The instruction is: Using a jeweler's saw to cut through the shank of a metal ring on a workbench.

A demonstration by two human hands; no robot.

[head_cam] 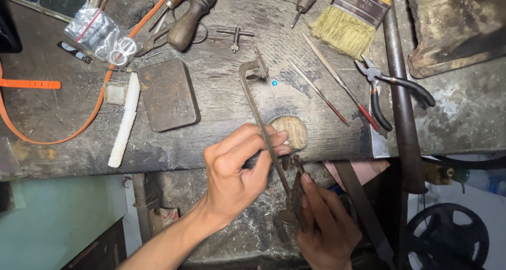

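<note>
A rusty metal saw frame (256, 99) lies slanted over the front edge of a worn wooden workbench (226, 128). My left hand (237, 170) pinches the frame's long bar near a small wooden bench peg (293, 130). My right hand (324, 225) is below the bench edge, fingers closed around the frame's lower handle end (293, 204). A tiny blue stone (274, 83) sits on the bench beside the frame's top.
On the bench lie a flat metal tin (167, 94), a white stick (125, 121), an orange strap (63, 128), two thin files (337, 88), black-handled pliers (387, 93), a paint brush (350, 20), wooden-handled tools (190, 14) and a plastic bag (100, 33). A metal rod (403, 106) crosses the right side.
</note>
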